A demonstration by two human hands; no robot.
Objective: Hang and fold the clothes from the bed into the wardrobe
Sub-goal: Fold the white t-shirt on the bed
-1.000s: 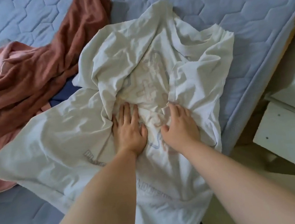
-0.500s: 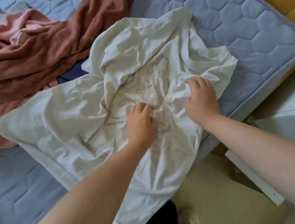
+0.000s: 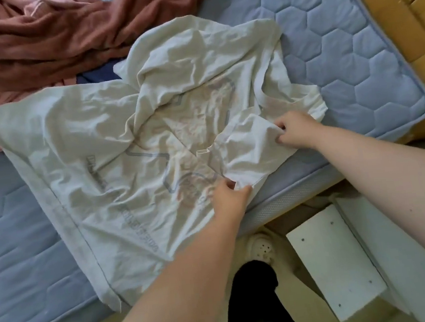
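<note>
Right fingers (image 3: 285,120) curled, clamped on a loose flap of the white T-shirt (image 3: 98,147), probably a sleeve, though the crumpling hides which part. Left thumb and fingertips (image 3: 226,185) pinch the same flap lower down, by the mattress edge. Right hand (image 3: 296,130) and left hand (image 3: 230,199) sit near each other on the shirt's right side. A second ago both palms lay flat on the printed middle; now both have shifted right and taken a grip. Reading: smoothing is over and the flap is about to be pulled straight, with the fold itself not begun. Shirt lies rumpled, print faint as if inside out, on the blue quilted bed (image 3: 354,65). Rust-coloured garment (image 3: 47,42) heaped beyond, touching its far edge. Wardrobe not identifiable.
</note>
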